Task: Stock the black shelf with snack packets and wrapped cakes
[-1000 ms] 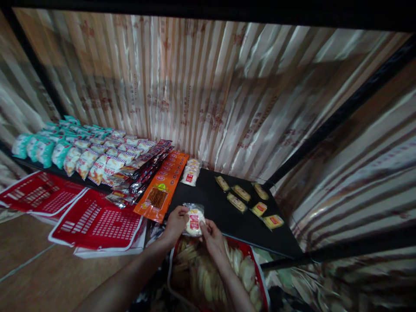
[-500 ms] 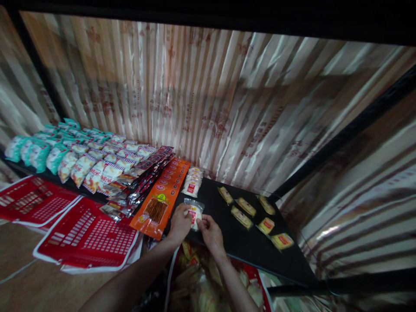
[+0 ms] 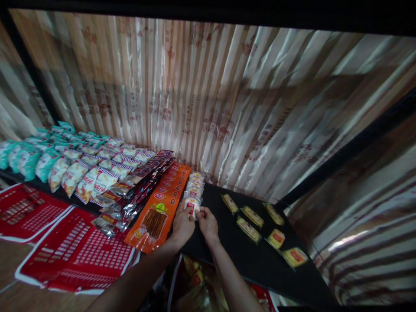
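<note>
My left hand (image 3: pixel 183 226) and my right hand (image 3: pixel 207 224) meet at the near end of a short row of white snack packets with red labels (image 3: pixel 194 187) on a black shelf (image 3: pixel 256 260). Both hands pinch the nearest white packet (image 3: pixel 191 204), which lies against the row, next to the long orange snack packs (image 3: pixel 160 203). Fingers of both hands are curled on the packet's lower edge.
Silver-and-red packets (image 3: pixel 130 190), white-red bags (image 3: pixel 91 177) and teal bags (image 3: pixel 26 158) fill the shelf's left part. Several yellow packets (image 3: pixel 276 237) lie to the right. Red flattened baskets (image 3: pixel 74 255) lie on the floor; a basket with packets (image 3: pixel 195 281) sits below my arms. Striped curtain behind.
Both hands carried the white packet from above the basket forward and set it at the near end of the white packet row. The camera view shifted forward too.
</note>
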Demonstrator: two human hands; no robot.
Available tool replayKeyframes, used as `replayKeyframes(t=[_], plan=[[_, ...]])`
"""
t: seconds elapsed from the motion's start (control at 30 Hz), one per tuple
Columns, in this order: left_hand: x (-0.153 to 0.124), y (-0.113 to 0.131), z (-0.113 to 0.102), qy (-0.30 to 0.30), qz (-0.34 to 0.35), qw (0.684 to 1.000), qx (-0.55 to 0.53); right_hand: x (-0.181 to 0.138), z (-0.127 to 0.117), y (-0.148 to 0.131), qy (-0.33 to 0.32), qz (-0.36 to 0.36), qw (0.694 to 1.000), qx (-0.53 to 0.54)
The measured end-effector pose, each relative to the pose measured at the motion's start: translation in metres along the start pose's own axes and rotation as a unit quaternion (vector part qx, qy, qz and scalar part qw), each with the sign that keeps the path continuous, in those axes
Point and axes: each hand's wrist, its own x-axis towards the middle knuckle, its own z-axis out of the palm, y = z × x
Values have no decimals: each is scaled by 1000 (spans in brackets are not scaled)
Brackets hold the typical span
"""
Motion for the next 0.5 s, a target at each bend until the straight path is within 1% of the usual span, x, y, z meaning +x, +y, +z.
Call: replayKeyframes(t=[0.2,0.37,0.43,0.5], plan=[[2,-9,8,-17,29,998,61,13,4,-1,14,17,999,-37],[2,-15,14,-41,36,994,93,15,9,2,20,-1,996,-82],[2,-15,15,-45,40,993,106,15,11,4,21,-2,998,-67],[-2,-11,13,-32,48,992,110,12,11,5,34,-7,999,-20]])
